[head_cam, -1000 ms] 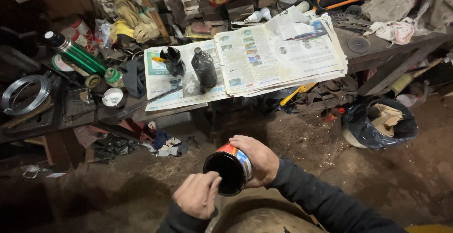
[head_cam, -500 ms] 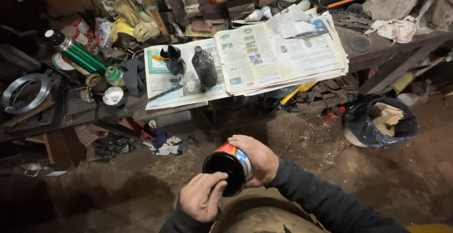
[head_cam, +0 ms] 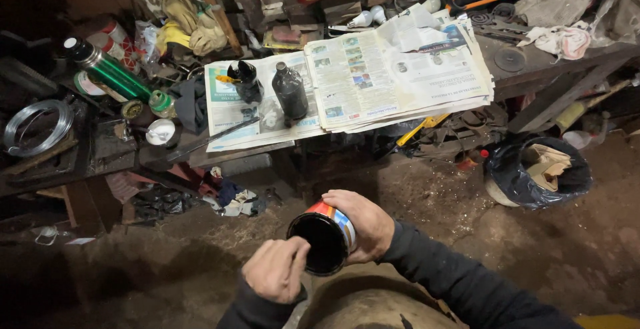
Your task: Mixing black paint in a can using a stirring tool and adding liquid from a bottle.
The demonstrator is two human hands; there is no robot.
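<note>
My right hand (head_cam: 363, 224) grips a small paint can (head_cam: 325, 237) with a colourful label and a black inside, tipped so its open mouth faces me. My left hand (head_cam: 277, 269) is closed, its fingertips touching the can's left rim; whether it pinches something is hidden. Both hands are low in the view, over a dirt floor. On the workbench ahead, spread newspapers (head_cam: 373, 79) carry a dark bottle (head_cam: 289, 90) and a black spouted container (head_cam: 247, 81).
The workbench (head_cam: 547, 69) is cluttered: a green cylinder (head_cam: 110, 70), a wire coil (head_cam: 37, 122), lids, rags and gloves. A bucket lined with a black bag (head_cam: 537, 172) stands on the floor at right. Rags and scraps lie under the bench.
The can and both hands stay in nearly the same place. My left hand has shifted slightly along the can's rim.
</note>
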